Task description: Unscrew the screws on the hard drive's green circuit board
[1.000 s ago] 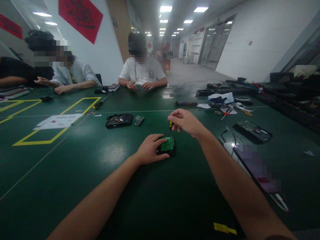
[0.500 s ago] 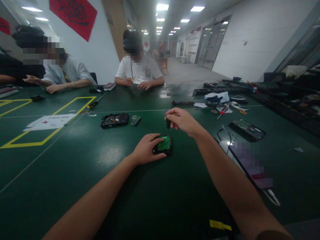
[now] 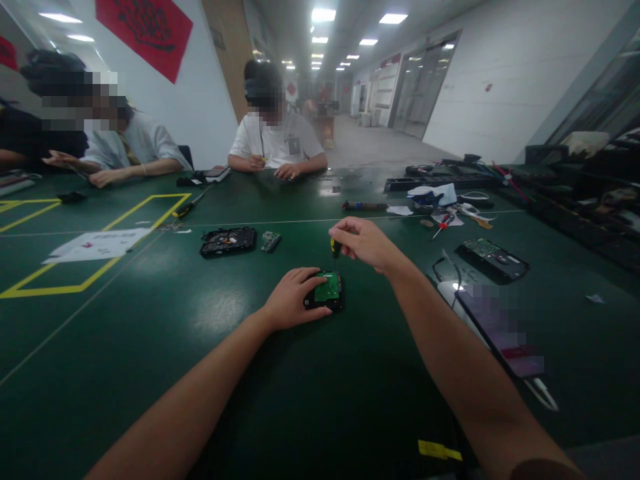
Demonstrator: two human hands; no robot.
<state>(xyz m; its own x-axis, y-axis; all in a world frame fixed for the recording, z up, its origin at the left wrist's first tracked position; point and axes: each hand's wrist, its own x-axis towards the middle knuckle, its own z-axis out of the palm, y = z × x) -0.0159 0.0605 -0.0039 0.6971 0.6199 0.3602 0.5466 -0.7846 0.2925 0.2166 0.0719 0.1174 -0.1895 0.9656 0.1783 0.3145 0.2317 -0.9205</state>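
A small black hard drive point(image 3: 333, 303) with a green circuit board point(image 3: 328, 290) on top lies on the green table point(image 3: 320, 393). My left hand point(image 3: 291, 297) rests on its left side, fingers curled over the edge, pressing it to the table. My right hand point(image 3: 364, 243) is closed around the top of a yellow-and-black screwdriver point(image 3: 335, 249), which stands upright with its tip on the board's far edge.
A second opened drive point(image 3: 227, 241) and a loose circuit board point(image 3: 271, 241) lie further left. Another drive point(image 3: 491, 258), cables and a red screwdriver point(image 3: 443, 225) are on the right. A paper sheet point(image 3: 95, 244) sits in a yellow-taped box. Three people sit at the far side.
The view has shifted slightly. My right hand lifted the screwdriver a little, then set it down upright on the board. My left hand has stayed on the drive.
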